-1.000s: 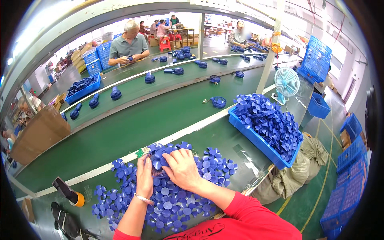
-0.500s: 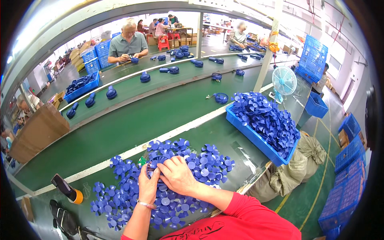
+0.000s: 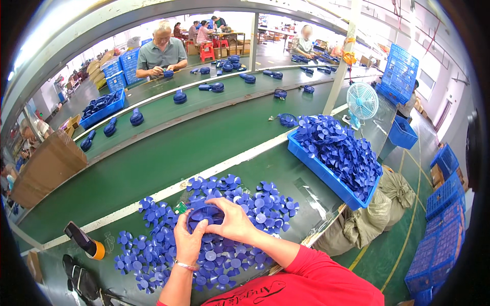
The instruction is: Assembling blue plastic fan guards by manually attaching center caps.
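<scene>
Head view: both hands, left [image 3: 188,244] and right [image 3: 236,223], grip one blue fan housing [image 3: 205,214] over the green workbench [image 3: 286,176], conveyor belt [image 3: 168,148] beyond.

Large brown cardboard box [image 3: 48,167] at left edge of frame, closed, plain sides. More brown cartons [image 3: 94,67] stacked upper left behind blue crates, small, blurred. Tan cartons [image 3: 437,174] at right edge by stacked blue crates. Brown box [image 3: 193,49] top centre by red stool. No labels, signs or screens discernible.
</scene>
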A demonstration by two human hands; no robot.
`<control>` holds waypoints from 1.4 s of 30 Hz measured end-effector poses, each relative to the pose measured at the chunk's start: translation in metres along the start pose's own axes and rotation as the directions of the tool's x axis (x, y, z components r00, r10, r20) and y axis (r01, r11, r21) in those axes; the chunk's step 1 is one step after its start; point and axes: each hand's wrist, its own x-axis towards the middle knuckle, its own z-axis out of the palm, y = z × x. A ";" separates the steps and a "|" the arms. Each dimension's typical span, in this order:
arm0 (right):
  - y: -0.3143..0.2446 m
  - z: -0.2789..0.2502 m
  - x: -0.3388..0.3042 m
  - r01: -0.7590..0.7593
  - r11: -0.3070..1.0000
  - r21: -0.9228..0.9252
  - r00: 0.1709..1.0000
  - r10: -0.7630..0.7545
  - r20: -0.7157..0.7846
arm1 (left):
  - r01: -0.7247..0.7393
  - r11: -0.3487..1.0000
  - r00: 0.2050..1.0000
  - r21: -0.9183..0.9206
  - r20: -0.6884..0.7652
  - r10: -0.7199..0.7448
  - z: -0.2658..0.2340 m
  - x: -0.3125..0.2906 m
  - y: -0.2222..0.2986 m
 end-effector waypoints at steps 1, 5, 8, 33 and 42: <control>0.001 0.000 -0.001 -0.022 1.000 0.001 1.000 0.022 0.019 | 0.001 1.000 1.000 0.009 0.011 -0.002 -0.001 -0.001 -0.001; 0.003 0.002 -0.003 -0.093 0.996 -0.002 0.990 0.093 0.102 | 0.005 0.996 1.000 0.091 0.017 -0.006 -0.007 -0.003 -0.009; 0.005 0.004 -0.005 -0.075 0.997 -0.016 0.991 0.076 0.111 | -0.030 0.988 1.000 0.153 0.007 0.029 -0.008 -0.004 -0.010; 0.121 -0.068 0.067 -0.276 0.959 -0.064 0.932 0.251 -0.260 | 0.081 0.996 0.994 -0.022 0.076 -0.079 -0.041 -0.029 -0.003; 0.056 -0.029 -0.074 0.173 0.820 -0.546 0.981 -0.190 0.026 | 0.001 0.968 1.000 0.253 0.015 -0.005 -0.057 -0.001 0.005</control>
